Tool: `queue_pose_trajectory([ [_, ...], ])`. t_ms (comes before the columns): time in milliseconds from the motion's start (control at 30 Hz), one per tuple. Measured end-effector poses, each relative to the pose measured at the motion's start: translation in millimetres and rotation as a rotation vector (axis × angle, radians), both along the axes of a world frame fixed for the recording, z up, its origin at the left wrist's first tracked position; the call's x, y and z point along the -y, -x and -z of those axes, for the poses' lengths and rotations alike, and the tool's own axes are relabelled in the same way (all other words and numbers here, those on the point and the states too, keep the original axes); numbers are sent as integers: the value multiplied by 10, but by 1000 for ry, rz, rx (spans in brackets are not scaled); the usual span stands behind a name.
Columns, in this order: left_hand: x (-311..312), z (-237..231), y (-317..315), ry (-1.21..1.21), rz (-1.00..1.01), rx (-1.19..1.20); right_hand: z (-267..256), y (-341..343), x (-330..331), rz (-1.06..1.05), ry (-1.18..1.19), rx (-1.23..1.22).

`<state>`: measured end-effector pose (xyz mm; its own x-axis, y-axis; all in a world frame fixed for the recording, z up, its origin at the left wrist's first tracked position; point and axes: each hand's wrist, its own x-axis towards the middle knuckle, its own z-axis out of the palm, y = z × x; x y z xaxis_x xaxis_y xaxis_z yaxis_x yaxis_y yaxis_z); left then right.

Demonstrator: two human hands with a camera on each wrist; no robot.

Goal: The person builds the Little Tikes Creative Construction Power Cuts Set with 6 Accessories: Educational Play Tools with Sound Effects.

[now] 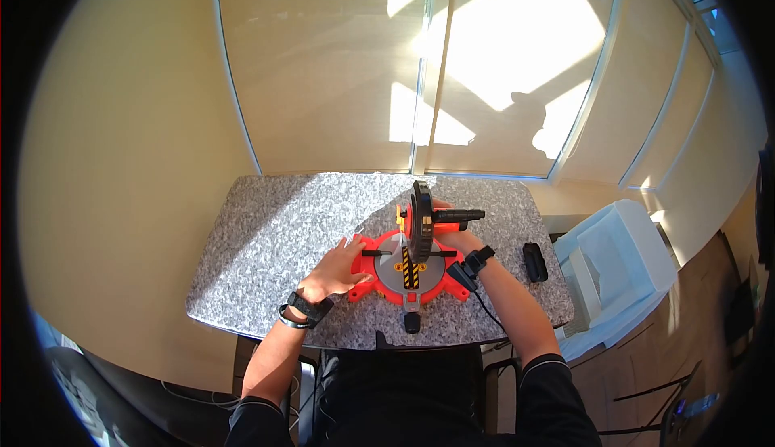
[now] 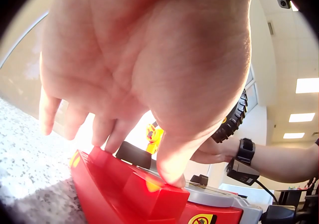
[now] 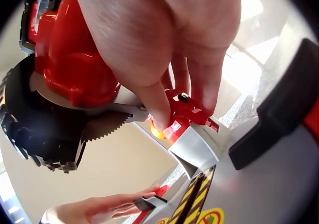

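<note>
A toy miter saw (image 1: 412, 281) with a red base and grey round table stands on the granite-patterned tabletop. Its black blade guard (image 1: 421, 221) is raised, and a toothed grey blade (image 3: 105, 125) shows below it in the right wrist view. My left hand (image 1: 329, 272) rests on the base's left side, fingers spread and thumb touching the red edge. Behind the saw head, my right hand (image 3: 172, 34) pinches the red hinge piece (image 3: 192, 109) at the rear post between thumb and fingers. From the head view, the guard and motor partly hide that hand.
On the right of the tabletop (image 1: 274, 229) lies a small open black case (image 1: 534, 262). A pale blue plastic-covered chair (image 1: 617, 273) stands beyond the right edge. Panelled walls rise behind the table, and a cable hangs from the right wrist camera.
</note>
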<state>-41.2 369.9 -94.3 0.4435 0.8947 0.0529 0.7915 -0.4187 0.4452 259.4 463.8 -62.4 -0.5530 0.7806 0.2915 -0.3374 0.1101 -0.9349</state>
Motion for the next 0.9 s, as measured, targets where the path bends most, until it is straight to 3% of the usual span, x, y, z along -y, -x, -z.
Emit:
queue_pose_trajectory([
  [67, 6, 2, 2, 6, -5, 1, -49, -58, -25, 227, -503, 521],
  [300, -4, 56, 4, 3, -9, 10, 24, -48, -39, 167, -403, 392],
  [500, 19, 27, -5, 12, -5, 37, -41, -75, -1, 217, -505, 558],
  [767, 21, -14, -14, 48, -12, 46, 154, -68, -117, 127, -333, 373],
  [900, 39, -25, -22, 40, -16, 75, 205, -45, -96, 25, 39, 108],
])
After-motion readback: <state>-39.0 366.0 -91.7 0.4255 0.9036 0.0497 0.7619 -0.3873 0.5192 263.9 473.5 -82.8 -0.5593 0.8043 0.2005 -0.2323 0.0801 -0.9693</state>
